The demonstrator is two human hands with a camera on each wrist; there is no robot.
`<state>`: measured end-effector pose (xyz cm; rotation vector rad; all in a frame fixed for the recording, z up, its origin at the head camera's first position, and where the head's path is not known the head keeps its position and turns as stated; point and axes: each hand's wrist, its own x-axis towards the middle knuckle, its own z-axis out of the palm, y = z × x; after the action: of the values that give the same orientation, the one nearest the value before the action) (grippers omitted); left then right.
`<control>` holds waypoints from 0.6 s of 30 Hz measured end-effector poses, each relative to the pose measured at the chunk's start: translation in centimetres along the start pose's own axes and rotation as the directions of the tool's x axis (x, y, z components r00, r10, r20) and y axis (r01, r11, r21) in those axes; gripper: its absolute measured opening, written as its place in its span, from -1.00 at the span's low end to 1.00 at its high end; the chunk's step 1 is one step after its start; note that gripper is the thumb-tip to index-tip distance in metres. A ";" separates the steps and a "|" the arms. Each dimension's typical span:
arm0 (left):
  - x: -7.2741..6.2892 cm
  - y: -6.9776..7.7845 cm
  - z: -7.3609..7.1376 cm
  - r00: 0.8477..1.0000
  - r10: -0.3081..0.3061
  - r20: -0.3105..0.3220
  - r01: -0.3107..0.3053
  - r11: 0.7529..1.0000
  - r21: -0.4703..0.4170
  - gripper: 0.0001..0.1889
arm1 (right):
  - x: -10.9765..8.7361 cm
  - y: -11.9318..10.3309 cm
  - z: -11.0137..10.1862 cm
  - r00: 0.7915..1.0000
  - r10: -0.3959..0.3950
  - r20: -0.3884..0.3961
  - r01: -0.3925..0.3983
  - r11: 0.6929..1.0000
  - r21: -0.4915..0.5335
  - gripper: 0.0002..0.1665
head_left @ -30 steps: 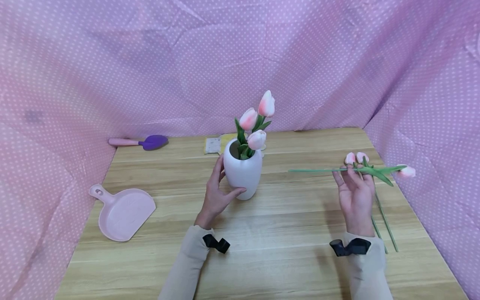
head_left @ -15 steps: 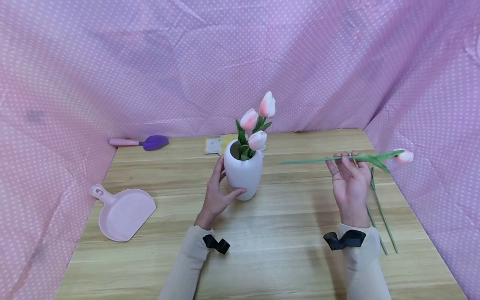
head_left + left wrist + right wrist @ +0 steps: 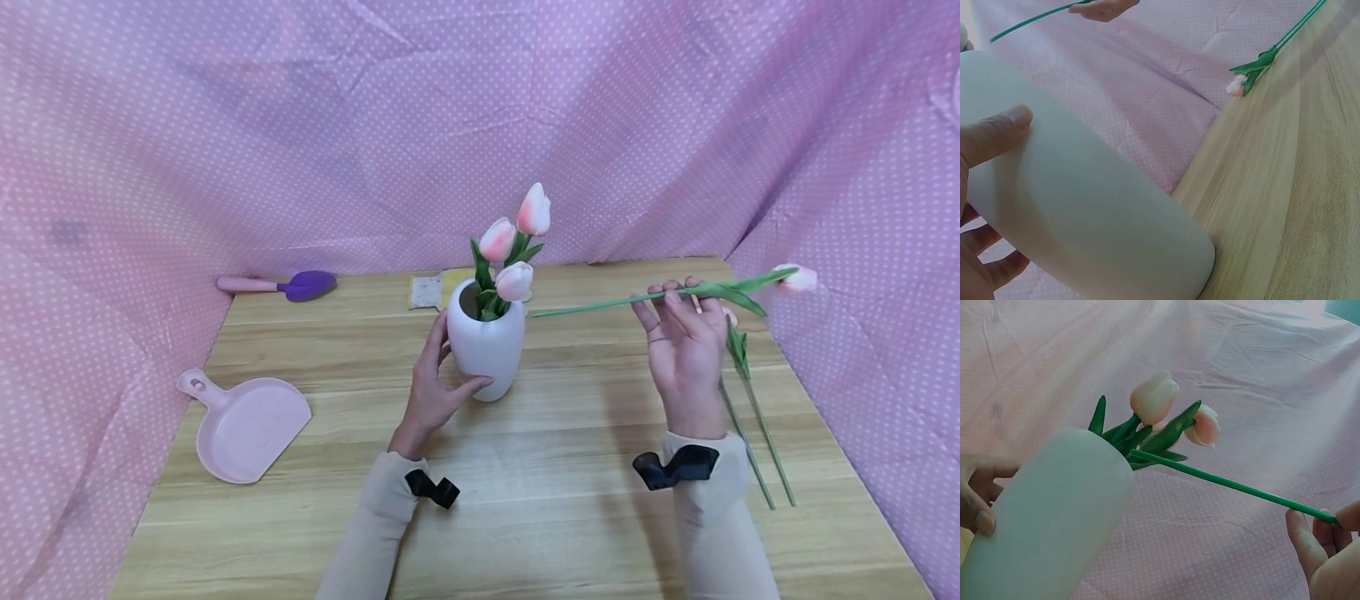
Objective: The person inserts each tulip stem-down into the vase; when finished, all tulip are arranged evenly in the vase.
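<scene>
A white vase [image 3: 487, 354] stands upright mid-table with three pink-and-white tulips [image 3: 514, 281] in it. My left hand [image 3: 438, 392] grips its left side, fingers behind and thumb across the front, as the left wrist view also shows on the vase [image 3: 1104, 200]. Above the table to the right, my right hand [image 3: 686, 358] pinches a single tulip by its green stem [image 3: 592, 307]. This tulip lies nearly level, its bloom [image 3: 797, 279] to the right and its stem end pointing at the vase. Two more tulips [image 3: 741, 354] lie on the table beside the right forearm, their blooms partly hidden.
A pink dustpan [image 3: 255, 425] lies at the left. A trowel [image 3: 307, 285] with a purple blade rests at the back left edge. Behind the vase is a yellow-and-white flat item [image 3: 427, 291], partly covered. Pink dotted cloth [image 3: 375, 133] hangs around the wooden table.
My right hand has lifted the tulip off the spot by the two lying ones and carried it up and left towards the vase. The left hand and vase have stayed put.
</scene>
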<state>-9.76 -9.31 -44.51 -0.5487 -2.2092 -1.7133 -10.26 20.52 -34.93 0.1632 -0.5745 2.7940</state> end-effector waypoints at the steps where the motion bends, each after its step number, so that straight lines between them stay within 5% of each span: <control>1: 0.0 0.0 0.0 1.000 -0.001 0.000 0.001 1.000 0.000 0.15 | 0.0 0.1 0.2 1.000 0.003 0.004 -0.003 1.000 -0.004 -0.81; 18: 0.0 -0.2 0.0 1.000 -0.007 0.004 0.007 1.000 0.000 0.15 | 0.9 1.6 2.3 0.998 -0.043 0.044 0.048 0.993 -0.110 -0.78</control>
<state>-9.84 -9.39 -44.69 -0.5457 -2.2158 -1.7170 -11.47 18.35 -33.26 0.2087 -0.7254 2.7118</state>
